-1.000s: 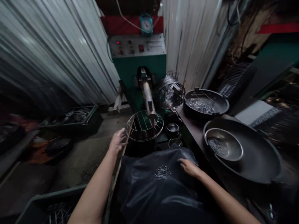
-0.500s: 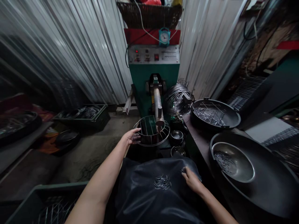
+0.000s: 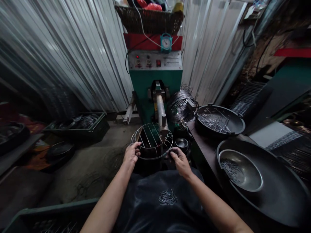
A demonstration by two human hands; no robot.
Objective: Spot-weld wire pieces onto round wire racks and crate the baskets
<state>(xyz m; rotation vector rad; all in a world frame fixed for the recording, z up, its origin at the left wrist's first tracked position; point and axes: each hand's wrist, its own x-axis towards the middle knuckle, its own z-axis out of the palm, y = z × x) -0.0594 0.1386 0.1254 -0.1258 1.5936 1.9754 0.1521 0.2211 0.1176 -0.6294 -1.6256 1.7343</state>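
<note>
A round wire basket point(image 3: 152, 158), with two rings and straight wires across it, sits under the thick metal arm point(image 3: 161, 113) of a green machine. My left hand point(image 3: 131, 154) grips its left rim between thumb and fingers. At the basket's right front edge, my right hand point(image 3: 180, 161) is closed in a pinch. What those fingertips hold is too small and dark to make out. A little heap of short curved wire pieces point(image 3: 167, 197) lies on the dark apron point(image 3: 143, 191) over my lap.
The machine's control panel point(image 3: 155, 61) has a lit red lamp. On the right bench are a wire coil point(image 3: 181, 105), a black pan point(image 3: 239, 121) with wire parts, and a metal bowl point(image 3: 252, 176) inside a large dark pan point(image 3: 279, 197). Green crates point(image 3: 99, 126) stand left.
My right hand has moved from beside my lap up and left to the basket's right edge. My left hand has closed on the rim. The view has shifted slightly.
</note>
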